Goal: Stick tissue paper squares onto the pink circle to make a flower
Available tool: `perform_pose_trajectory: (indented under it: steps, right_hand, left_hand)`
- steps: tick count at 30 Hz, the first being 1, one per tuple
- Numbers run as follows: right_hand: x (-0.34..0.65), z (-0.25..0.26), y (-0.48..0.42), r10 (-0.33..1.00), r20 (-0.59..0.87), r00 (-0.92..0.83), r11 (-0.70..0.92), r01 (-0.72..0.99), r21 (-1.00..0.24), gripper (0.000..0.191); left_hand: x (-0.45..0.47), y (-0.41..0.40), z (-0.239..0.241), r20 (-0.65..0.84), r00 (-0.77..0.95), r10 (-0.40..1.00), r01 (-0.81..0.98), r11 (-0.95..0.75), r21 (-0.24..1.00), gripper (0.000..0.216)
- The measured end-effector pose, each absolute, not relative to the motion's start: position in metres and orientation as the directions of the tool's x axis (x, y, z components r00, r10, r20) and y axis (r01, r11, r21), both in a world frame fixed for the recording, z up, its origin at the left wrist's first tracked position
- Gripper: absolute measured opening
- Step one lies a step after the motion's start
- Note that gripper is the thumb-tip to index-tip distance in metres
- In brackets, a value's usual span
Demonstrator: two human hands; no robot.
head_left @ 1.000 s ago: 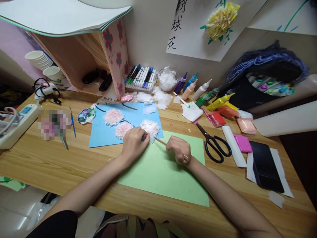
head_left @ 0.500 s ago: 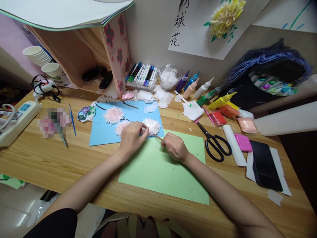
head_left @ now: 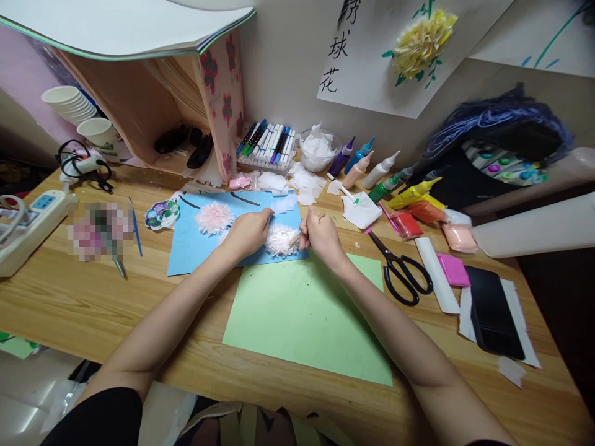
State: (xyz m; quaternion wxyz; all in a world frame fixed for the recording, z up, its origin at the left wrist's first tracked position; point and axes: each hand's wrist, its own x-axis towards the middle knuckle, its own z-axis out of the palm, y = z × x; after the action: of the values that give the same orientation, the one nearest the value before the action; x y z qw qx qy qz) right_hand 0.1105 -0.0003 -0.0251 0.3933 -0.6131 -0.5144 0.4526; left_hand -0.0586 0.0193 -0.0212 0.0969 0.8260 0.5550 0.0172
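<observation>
A blue paper sheet (head_left: 190,248) lies on the wooden desk with fluffy tissue flowers glued on it, one pink flower (head_left: 213,218) at the left and a white flower (head_left: 280,240) at the right. My left hand (head_left: 246,232) rests closed on the blue sheet just left of the white flower, fingertips pinched near its top. My right hand (head_left: 320,235) is closed round a thin wooden stick (head_left: 294,238) whose tip pokes into the white flower. A green sheet (head_left: 307,316) lies nearer me, under my forearms.
Black scissors (head_left: 400,272) lie right of the green sheet. Paint bottles (head_left: 362,167), a marker tray (head_left: 267,145), a bowl of tissue (head_left: 316,148) and tissue squares (head_left: 304,183) line the back. Clay packets (head_left: 409,222) and a black phone (head_left: 495,313) sit right; a power strip (head_left: 28,223) left.
Both hands have moved away from me, off the green sheet's top edge and onto the blue sheet. The stick's tip now sits in the white flower.
</observation>
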Motion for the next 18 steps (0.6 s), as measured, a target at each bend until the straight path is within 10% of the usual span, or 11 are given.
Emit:
perform_pose_trajectory:
  steps: [5,18]
  right_hand:
    - [0.117,-0.021,0.009,0.953,-0.297,-0.055,-0.283,0.180,-0.942,0.060]
    - [0.159,-0.058,-0.056,0.999,0.028,0.015,0.031,-0.171,-0.985,0.052]
  left_hand:
    - [-0.059,0.020,-0.021,-0.078,0.388,0.918,0.915,-0.373,0.153,0.035]
    - [-0.064,0.031,-0.019,-0.031,0.387,0.921,0.897,-0.369,0.243,0.032]
